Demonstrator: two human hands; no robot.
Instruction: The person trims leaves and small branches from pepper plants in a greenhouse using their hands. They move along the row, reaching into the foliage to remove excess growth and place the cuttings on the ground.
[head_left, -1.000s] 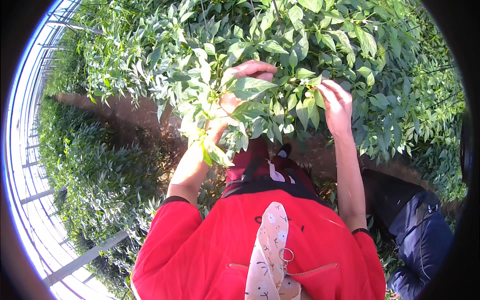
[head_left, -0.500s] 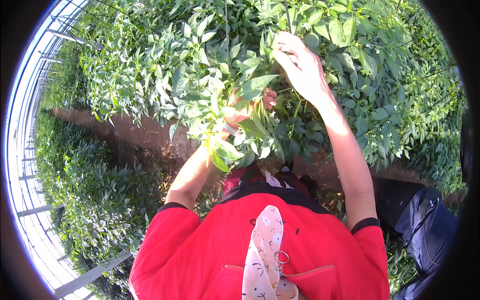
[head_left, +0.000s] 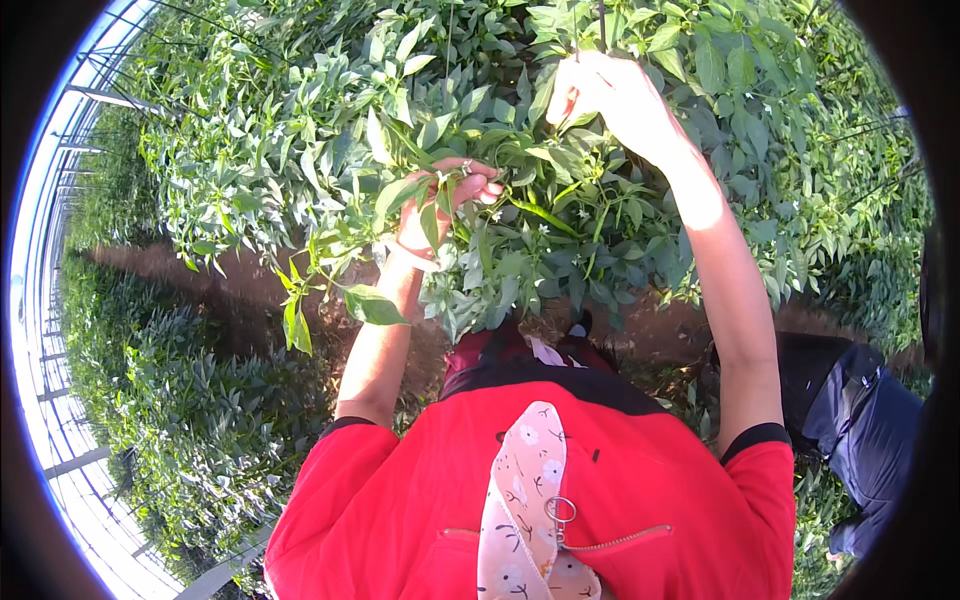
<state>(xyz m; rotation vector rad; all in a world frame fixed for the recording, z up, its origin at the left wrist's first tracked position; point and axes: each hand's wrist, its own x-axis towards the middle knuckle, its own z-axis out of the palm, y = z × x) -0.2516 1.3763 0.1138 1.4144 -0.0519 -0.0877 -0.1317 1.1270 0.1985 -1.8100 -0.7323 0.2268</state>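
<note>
My left hand (head_left: pixel 450 195) is closed on a leafy branch of a pepper plant (head_left: pixel 405 200), bent over to the left so that its leaves hang across my wrist. Just right of those fingers, a slender green chili pepper (head_left: pixel 545 214) slants among the leaves, and another green chili pepper (head_left: pixel 594 248) hangs lower. Farther off and to the right, my right hand (head_left: pixel 615 95) has its fingers curled together in the foliage, beside a dark upright string (head_left: pixel 602 25). Whatever sits between those fingers is hidden.
Dense pepper plants (head_left: pixel 800 180) fill the row ahead, with small white flowers. A bare soil path (head_left: pixel 225 280) runs between rows, and more plants (head_left: pixel 200 400) grow on the left. Dark blue clothing of another person (head_left: pixel 865 440) shows at lower right. Greenhouse framing (head_left: pixel 75 465) curves along the left.
My left hand has come out from behind the leaves, drawing the branch leftward. Green chili peppers show where foliage covered them. The right hand has shifted slightly right and its fingers have curled in.
</note>
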